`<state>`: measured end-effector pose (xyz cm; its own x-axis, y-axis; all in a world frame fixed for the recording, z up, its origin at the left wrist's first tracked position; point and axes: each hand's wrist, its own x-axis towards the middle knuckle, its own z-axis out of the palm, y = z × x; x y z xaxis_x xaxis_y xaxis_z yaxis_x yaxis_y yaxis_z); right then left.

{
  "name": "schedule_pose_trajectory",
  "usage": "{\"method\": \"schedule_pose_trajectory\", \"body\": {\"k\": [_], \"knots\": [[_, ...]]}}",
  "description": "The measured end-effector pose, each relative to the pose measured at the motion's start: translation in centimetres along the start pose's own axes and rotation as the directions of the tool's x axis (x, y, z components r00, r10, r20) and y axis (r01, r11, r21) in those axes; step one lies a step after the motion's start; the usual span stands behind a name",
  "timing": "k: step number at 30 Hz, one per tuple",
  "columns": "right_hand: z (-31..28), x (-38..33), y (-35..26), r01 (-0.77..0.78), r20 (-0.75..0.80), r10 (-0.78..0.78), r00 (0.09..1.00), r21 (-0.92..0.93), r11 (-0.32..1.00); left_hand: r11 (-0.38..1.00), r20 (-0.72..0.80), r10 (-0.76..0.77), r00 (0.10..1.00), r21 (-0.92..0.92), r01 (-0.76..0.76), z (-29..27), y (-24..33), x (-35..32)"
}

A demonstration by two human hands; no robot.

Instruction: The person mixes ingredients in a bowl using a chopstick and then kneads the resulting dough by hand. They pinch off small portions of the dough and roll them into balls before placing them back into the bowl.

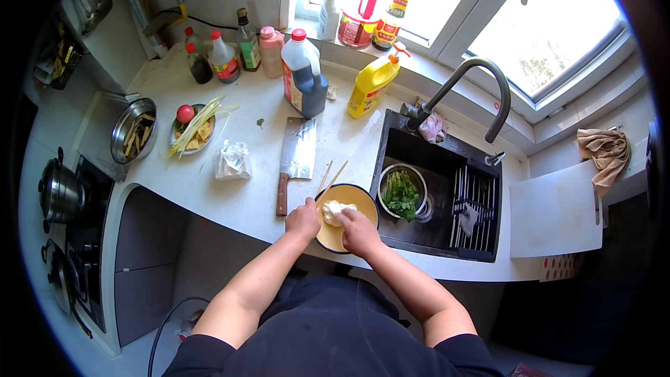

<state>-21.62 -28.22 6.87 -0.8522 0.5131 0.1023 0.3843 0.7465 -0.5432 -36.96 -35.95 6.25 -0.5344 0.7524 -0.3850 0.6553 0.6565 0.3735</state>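
A yellow bowl with a dark rim [363,199] stands at the counter's front edge, right before me. Inside it is a pale, lumpy mass of dough [333,212]. My left hand [303,220] is closed on the bowl's left rim. A pair of chopsticks [333,176] sticks out past the rim beside that hand; I cannot tell whether the hand pins them. My right hand [360,232] is down in the bowl, its fingers curled onto the dough and partly hidden. Left of the bowl lies a cleaver [299,150], its wooden handle toward me.
A black sink [436,244] on the right holds a pot of leafy greens [401,194] under a faucet [499,91]. At left are a plate of vegetables [199,132], a steel bowl [134,130] and a white plastic bag [232,160]. Bottles, including a yellow jug [373,87], line the back.
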Motion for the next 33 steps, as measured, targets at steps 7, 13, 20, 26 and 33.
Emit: {"method": "schedule_pose_trajectory", "body": {"k": [7,13,20,26,33], "knots": [[2.6,5.0,1.7,-0.208,-0.019,0.209,0.978,0.066,0.976,1.000,0.020,0.011,1.000,-0.005,-0.011,-0.5,0.5,0.0],[2.1,4.0,1.2,0.042,0.190,-0.053,0.980,0.058,0.997,0.999,0.002,-0.009,1.000,-0.036,0.009,0.1,0.1,0.1],[4.9,4.6,1.7,-0.228,-0.186,0.289,0.939,0.291,0.929,0.998,0.001,0.008,1.000,-0.055,-0.008,0.1,0.3,0.3],[4.5,3.9,0.9,-0.084,-0.119,0.109,0.987,0.193,0.978,0.998,-0.011,0.025,1.000,-0.060,-0.026,0.1,-0.1,0.3],[5.1,4.6,1.4,-0.163,-0.156,0.195,0.968,0.200,0.966,0.998,-0.022,0.037,0.999,-0.046,-0.038,-0.2,0.5,0.3]]}}
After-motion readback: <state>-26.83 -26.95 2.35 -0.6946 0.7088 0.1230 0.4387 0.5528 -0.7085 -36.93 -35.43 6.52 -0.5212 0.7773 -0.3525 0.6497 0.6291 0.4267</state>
